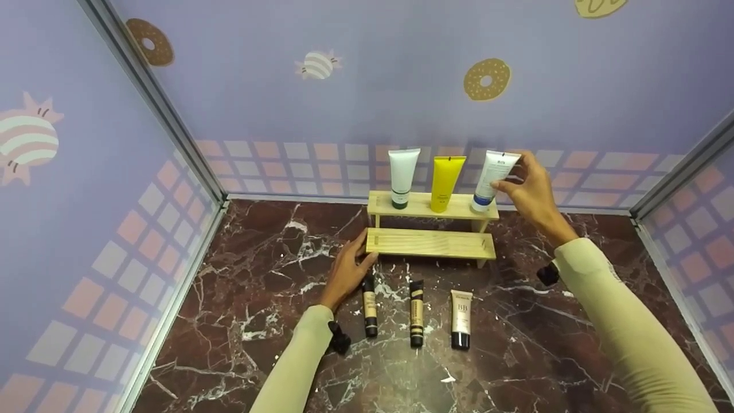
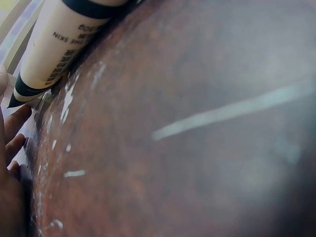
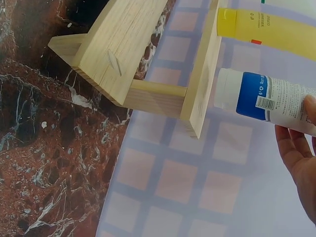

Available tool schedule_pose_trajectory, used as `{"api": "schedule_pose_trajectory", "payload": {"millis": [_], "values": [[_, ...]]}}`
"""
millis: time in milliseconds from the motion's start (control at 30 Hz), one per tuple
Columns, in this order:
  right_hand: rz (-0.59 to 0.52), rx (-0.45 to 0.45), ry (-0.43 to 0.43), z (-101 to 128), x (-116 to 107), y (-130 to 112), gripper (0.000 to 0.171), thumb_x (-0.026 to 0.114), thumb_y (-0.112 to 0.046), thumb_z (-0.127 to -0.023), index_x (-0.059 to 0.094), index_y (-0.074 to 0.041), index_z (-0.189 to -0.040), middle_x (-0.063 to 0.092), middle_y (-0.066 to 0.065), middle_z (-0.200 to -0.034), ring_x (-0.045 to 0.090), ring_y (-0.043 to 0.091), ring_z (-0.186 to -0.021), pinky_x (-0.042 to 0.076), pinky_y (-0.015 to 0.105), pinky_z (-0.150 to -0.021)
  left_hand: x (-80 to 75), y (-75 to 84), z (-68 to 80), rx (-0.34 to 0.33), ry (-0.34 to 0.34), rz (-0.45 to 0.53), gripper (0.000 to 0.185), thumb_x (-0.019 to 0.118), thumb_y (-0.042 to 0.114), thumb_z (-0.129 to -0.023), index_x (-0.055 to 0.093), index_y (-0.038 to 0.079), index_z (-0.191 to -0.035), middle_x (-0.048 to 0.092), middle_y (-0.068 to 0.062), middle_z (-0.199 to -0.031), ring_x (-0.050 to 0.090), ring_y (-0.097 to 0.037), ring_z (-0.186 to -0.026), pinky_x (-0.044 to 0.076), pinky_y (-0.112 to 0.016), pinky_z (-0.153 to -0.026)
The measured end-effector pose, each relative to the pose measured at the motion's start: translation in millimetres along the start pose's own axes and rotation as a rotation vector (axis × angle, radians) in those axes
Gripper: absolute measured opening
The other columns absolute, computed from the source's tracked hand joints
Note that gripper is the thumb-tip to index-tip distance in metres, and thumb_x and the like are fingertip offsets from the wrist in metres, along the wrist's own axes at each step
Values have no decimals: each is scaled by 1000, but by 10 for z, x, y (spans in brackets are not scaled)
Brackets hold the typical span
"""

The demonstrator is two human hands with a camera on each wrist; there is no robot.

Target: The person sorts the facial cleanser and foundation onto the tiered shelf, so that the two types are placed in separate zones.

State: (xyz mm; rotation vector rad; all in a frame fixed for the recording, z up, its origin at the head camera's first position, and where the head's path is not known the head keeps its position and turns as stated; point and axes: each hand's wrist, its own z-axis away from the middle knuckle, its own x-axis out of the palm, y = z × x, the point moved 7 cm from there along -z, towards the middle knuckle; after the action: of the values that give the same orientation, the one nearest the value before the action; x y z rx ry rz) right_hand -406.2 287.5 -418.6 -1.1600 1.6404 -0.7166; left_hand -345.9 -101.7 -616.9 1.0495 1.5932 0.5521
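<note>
The head view looks forward and down over the worktop point(image 1: 504, 344) at the wooden shelf point(image 1: 430, 244). The right wrist view sits close beside that shelf point(image 3: 123, 59). The left wrist view skims the worktop point(image 2: 197, 148), blurred.

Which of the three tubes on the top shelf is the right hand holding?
The white tube with the blue band, rightmost on the shelf; the right hand grips it. The white-green tube and yellow tube stand untouched.

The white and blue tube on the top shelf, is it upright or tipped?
Tipped: the white and blue tube leans left, cap on the shelf, right hand holding it.
</note>
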Motion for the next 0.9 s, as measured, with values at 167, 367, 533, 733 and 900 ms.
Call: {"api": "schedule_pose_trajectory", "payload": {"millis": [167,367,533,733,900], "values": [[2,6,-8,-8,9,32,65,76,18,-92,47,10,-150,65,26,-140,66,39,-130,58,42,-113,5,-15,4,-14,-1,-4,74,71,37,-110,41,7,-171,59,-20,-159,55,-37,-149,19,-49,-138],[1,-18,-14,-6,28,12,64,77,18,-92,48,12,-148,66,27,-136,69,31,-124,59,37,-111,5,-14,-7,-18,-13,1,75,70,38,-110,40,7,-171,56,-18,-162,58,-37,-147,18,-51,-138],[1,-26,-13,-9,53,19,64,77,18,-91,49,13,-147,67,29,-134,69,32,-122,60,32,-107,-3,4,1,-16,-12,-2,75,70,39,-110,40,7,-171,57,-20,-161,61,-38,-144,19,-53,-137],[-10,5,-26,24,103,60,60,76,17,-93,48,15,-146,65,30,-134,67,39,-125,59,35,-109,2,0,4,2,-2,-13,74,71,35,-110,41,4,-170,59,-21,-158,59,-39,-145,22,-53,-137],[-16,15,-23,38,122,81,55,74,17,-94,49,16,-143,64,29,-135,66,42,-129,57,42,-114,4,-6,-1,-7,-8,-11,74,71,35,-110,40,6,-171,63,-21,-154,60,-39,-144,20,-53,-137]]}}
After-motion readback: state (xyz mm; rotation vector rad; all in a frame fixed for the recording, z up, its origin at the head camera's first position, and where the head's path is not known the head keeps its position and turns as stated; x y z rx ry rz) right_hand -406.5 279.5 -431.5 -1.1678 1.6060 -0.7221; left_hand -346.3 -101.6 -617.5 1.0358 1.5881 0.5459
